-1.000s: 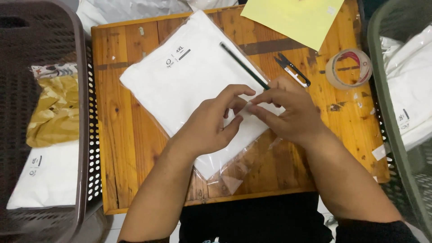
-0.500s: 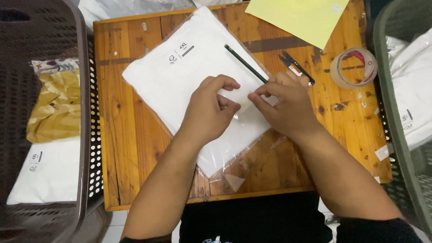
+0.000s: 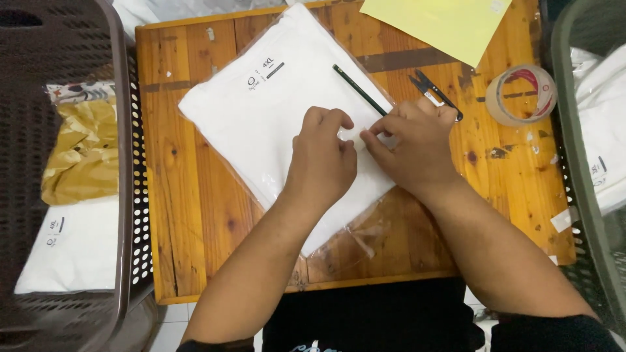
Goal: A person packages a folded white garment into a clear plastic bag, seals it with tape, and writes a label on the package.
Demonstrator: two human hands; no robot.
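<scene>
At frame centre, a folded white garment sealed in a clear plastic bag (image 3: 274, 124) lies diagonally on the square wooden table (image 3: 189, 215). A small dark printed label sits near the bag's upper left part; its loose clear flap trails toward the lower centre of the table.

The left hand (image 3: 323, 163) and the right hand (image 3: 414, 143) rest together on the bag's right edge — fingertips meeting, curled and pinching at a small spot on the plastic. What lies between the fingertips cannot be made out.

A thin black pencil (image 3: 358, 89) lies on the bag just above the hands. To the upper right of the hands, black thread snips (image 3: 433, 93) sit on the table, with a roll of clear tape (image 3: 521, 94) further right. A pale yellow paper sheet (image 3: 450, 26) covers the upper right table corner.

At frame left, a dark brown perforated plastic basket (image 3: 127, 195) holds a crumpled mustard-yellow packet (image 3: 81, 153) and a white bagged garment (image 3: 72, 248) with a small dark label. A grey-green basket (image 3: 574, 143) at frame right holds more white packages (image 3: 603, 117).
</scene>
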